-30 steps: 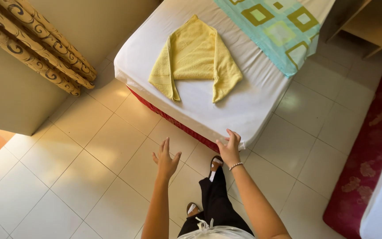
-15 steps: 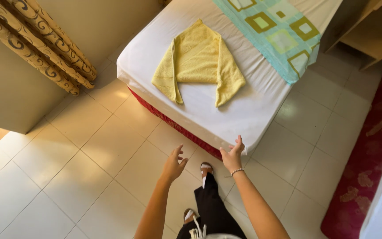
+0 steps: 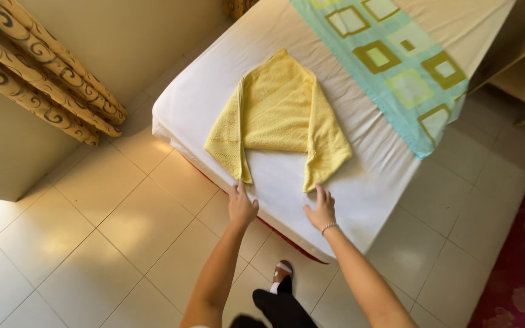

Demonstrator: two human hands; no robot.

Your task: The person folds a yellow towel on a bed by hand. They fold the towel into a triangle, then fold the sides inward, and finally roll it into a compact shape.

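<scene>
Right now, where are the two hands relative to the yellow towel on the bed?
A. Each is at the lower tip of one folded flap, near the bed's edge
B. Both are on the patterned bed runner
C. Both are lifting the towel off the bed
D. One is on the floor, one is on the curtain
A: the left hand and right hand each reach a lower tip of the yellow towel, which lies flat on the bed.

Yellow towel (image 3: 277, 109) lies flat, folded to a point, two tails spread toward the bed's (image 3: 360, 200) near edge.
</scene>
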